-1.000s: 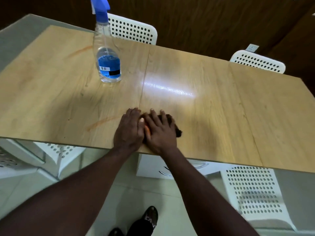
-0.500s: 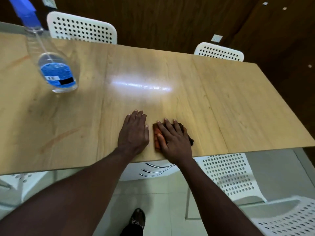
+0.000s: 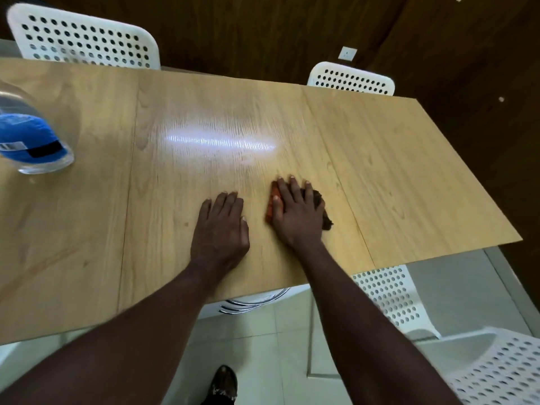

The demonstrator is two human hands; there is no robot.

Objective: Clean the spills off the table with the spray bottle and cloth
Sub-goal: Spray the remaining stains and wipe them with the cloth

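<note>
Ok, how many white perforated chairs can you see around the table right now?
4: far-left chair and far-right chair behind the table; near chair tucked under its right front edge; corner chair at bottom right. Others may hide under the table.

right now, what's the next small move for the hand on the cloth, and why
Probably slide the cloth leftward toward the faint orange streak near the table's near-left edge. The right hand presses the cloth flat on wood that looks clean, while the streak lies unwiped beyond the left hand, which rests flat in the path and would likely need lifting first.
</note>
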